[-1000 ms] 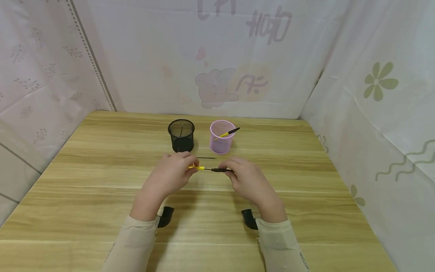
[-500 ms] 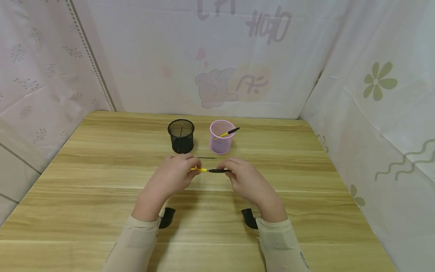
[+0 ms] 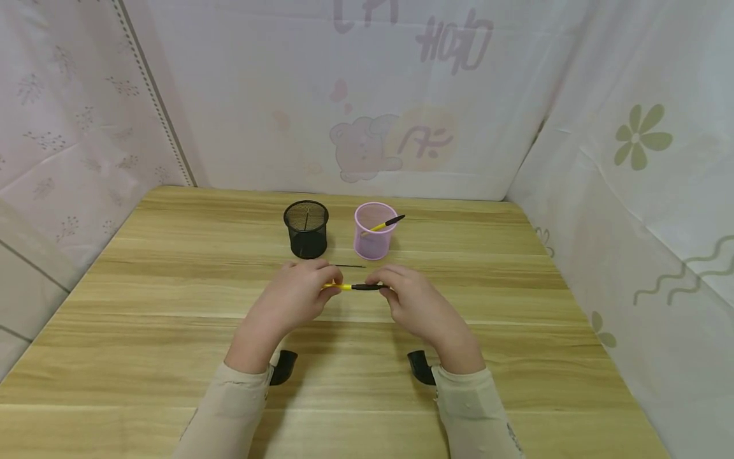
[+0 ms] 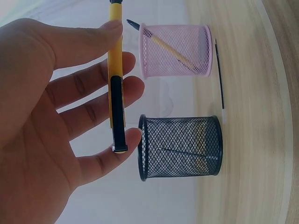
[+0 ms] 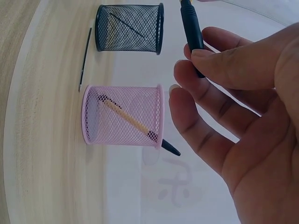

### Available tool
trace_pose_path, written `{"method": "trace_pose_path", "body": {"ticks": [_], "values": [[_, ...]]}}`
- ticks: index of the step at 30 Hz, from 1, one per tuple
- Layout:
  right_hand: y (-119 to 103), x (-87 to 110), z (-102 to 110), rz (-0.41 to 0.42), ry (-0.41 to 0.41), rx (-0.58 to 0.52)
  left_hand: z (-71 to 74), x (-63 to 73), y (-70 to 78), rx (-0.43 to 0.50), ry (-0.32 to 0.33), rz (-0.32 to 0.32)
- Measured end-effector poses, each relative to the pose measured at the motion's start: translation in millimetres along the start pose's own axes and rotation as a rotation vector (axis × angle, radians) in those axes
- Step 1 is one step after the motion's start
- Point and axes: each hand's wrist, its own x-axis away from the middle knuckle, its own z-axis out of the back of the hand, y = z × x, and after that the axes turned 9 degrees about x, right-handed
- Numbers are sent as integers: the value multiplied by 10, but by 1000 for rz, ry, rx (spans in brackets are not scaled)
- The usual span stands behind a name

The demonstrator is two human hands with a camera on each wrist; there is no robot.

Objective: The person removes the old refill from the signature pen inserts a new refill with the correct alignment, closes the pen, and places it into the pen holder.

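Note:
Above the table, a ballpoint pen's yellow barrel (image 4: 115, 65) with a black clip is pinched between thumb and fingers of my left hand (image 3: 294, 290). My right hand (image 3: 415, 299) pinches the pen's black grip section (image 5: 190, 25). The two parts lie in one line and meet between the hands, with no visible gap in the head view. Just beyond them, a thin dark pen refill (image 3: 348, 266) lies on the table, its left end behind my left hand in the head view.
A black mesh pen cup (image 3: 308, 247) stands behind my left hand with a thin refill (image 4: 187, 153) inside. To its right is a pink mesh cup (image 3: 371, 248), holding a yellow and black pen (image 3: 393, 220). Black curved pieces (image 3: 421, 368) sit at both wrists. Fabric walls surround the wooden table (image 3: 355, 408).
The bare refill between the barrel and the grip has disappeared from sight as the two parts came together. My left hand has shifted slightly right; the right hand has hardly moved.

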Motion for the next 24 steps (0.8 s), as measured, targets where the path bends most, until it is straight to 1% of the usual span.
{"method": "trace_pose_path", "body": {"ticks": [8, 12, 20, 24], "values": [[-1, -3, -3, 2, -2, -6, -7, 3, -2, 8, -2, 10], [-3, -6, -4, 12, 6, -9, -14, 3, -11, 8, 2, 5], [3, -8, -17, 28, 32, -15, -36, 12, -33, 13, 26, -24], [14, -6, -31, 36, 46, -28, -45, 0, -27, 19, 45, -58]]}}
